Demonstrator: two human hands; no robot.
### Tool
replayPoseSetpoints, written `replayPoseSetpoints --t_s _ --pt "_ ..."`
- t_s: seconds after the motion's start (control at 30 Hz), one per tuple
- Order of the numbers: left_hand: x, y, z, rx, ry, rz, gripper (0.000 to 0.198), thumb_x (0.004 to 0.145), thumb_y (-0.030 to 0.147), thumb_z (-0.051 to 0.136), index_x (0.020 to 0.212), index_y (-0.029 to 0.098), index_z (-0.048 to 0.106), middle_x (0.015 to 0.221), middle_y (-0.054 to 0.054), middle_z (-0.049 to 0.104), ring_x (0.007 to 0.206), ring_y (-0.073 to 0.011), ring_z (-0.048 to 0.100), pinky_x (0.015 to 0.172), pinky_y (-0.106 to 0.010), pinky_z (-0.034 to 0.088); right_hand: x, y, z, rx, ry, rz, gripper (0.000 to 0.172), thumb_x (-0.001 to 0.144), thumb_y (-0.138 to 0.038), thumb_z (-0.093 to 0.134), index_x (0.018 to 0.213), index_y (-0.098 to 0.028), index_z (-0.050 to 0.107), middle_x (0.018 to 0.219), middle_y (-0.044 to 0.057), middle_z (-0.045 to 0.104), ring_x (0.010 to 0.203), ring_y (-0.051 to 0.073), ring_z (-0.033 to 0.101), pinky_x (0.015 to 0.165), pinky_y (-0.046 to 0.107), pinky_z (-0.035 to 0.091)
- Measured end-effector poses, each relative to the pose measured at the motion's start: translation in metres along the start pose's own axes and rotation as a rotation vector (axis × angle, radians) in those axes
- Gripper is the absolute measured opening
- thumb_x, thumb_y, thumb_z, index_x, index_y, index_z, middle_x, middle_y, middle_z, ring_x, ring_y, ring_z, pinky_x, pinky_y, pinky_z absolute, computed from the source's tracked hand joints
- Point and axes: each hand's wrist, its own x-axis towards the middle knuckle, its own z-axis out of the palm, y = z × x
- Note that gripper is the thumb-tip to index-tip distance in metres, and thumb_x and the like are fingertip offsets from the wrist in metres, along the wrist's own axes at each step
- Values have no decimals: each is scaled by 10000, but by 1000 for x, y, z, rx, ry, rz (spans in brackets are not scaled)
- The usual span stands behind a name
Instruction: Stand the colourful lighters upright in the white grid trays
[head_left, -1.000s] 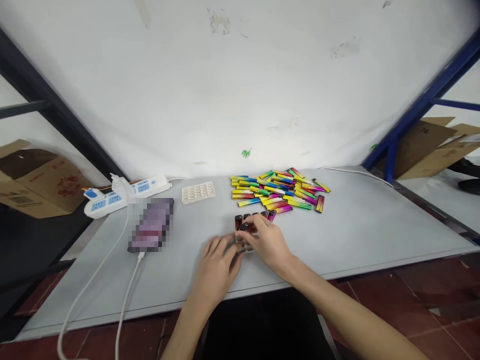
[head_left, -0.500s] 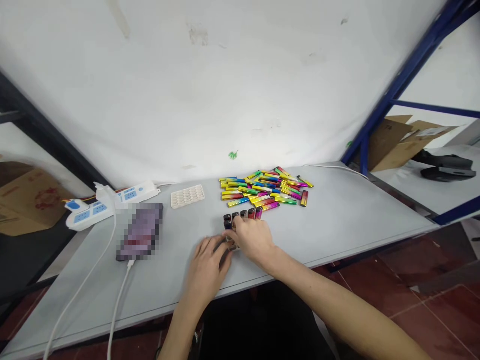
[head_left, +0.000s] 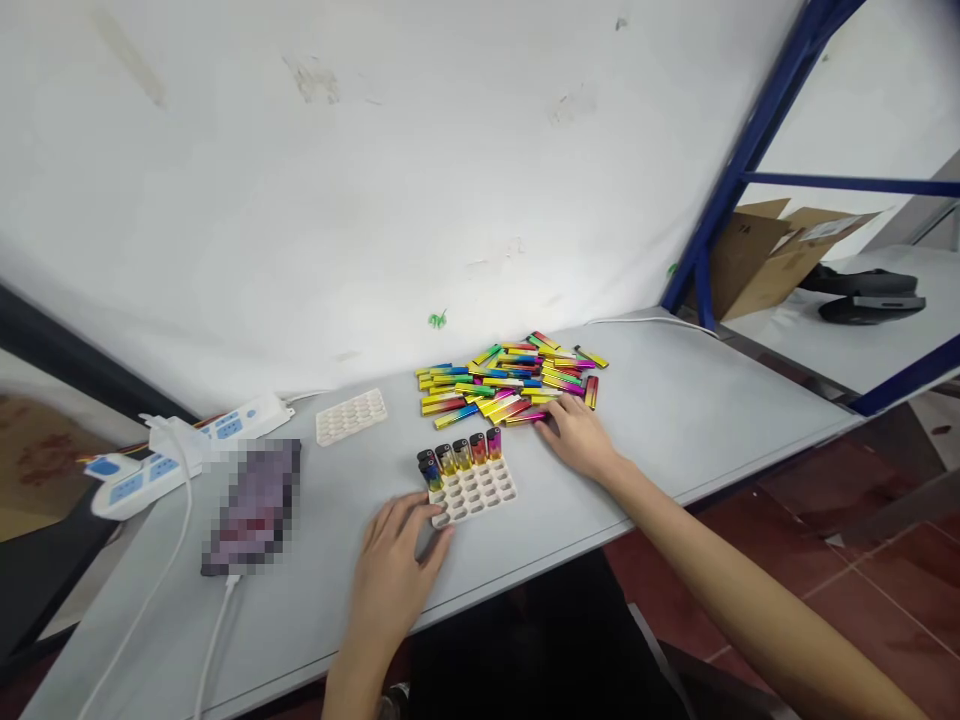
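Note:
A small white tray [head_left: 480, 497] with rows of slots lies before me. Its back row holds several upright lighters [head_left: 462, 455] with black tops and metallic bodies, and a blue one [head_left: 430, 474] stands in front at the left. My left hand [head_left: 394, 560] grips the tray's near left corner between thumb and fingers. My right hand [head_left: 576, 437] is at the near right side of a heap of shiny multicoloured lighters [head_left: 499, 380], its fingers closed on the end of a magenta-and-yellow lighter [head_left: 526, 418]. The fingertips are partly hidden.
A second white slotted tray [head_left: 350, 417] lies further back on the grey table [head_left: 337, 590]. To the left are a power strip [head_left: 187, 450], a blurred-out phone-like object [head_left: 253, 505] and white cables [head_left: 214, 640]. A white wall backs the table; a blue frame [head_left: 739, 170] stands at the right.
My right hand has left the tray and reached right to the heap of lighters. The blue lighter stands in the tray. My left hand stays at the tray's corner. The view has turned slightly.

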Motion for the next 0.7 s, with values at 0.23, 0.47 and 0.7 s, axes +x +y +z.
replayPoseSetpoints --t_s 0.23,0.47,0.7 --pt "0 0 -2 13 7 -36 141 907 344 593 1009 250 613 1218 -71 608 1107 -266 562 949 -465 475 -13 13 -4 668 36 141 235 860 -432 622 912 -204 593 989 71 636 905 219 602 806 364 475" --pt "0 4 -1 80 27 18 132 909 305 587 1016 232 612 1272 -95 576 1143 -273 550 961 -466 464 -16 -3 -15 1384 -66 384 278 893 -459 566 950 -257 385 593 -99 496 409 96 432 441 232 330" --pt "0 2 0 104 21 40 145 917 312 568 1031 229 606 1249 -96 589 1127 -276 564 943 -456 468 -15 -13 -10 1368 -161 357 335 945 -550 430 890 -221 458 665 -57 449 445 77 377 400 224 267"
